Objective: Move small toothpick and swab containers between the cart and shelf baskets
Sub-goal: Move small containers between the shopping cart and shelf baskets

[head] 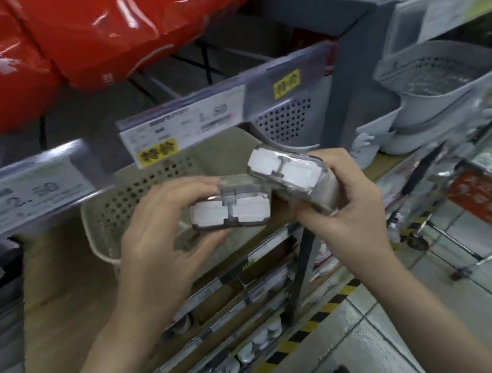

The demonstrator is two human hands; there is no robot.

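A person stands at a shop shelf with a clear container in each hand, both held above the beige perforated basket (111, 212) on the shelf. The left hand (164, 225) is curled round the left container (231, 212), thumb beneath and fingers over its far edge; its white-packed end faces the camera and its wider side lies roughly level, left to right. The right hand (349, 202) is wrapped round the right container (287, 171), which is tilted, its end face turned up and toward the camera, the face's longer side sloping down to the right. The two containers touch or nearly touch at their near corners. How far each body runs back from the camera cannot be told. A grey perforated basket (283, 118) stands just behind, under a yellow-flagged price label (183, 126).

The step appears to be setting both containers into a basket. Done well, each would be lowered one at a time, levelled first, and laid flat rather than dropped, so the lids stay closed.
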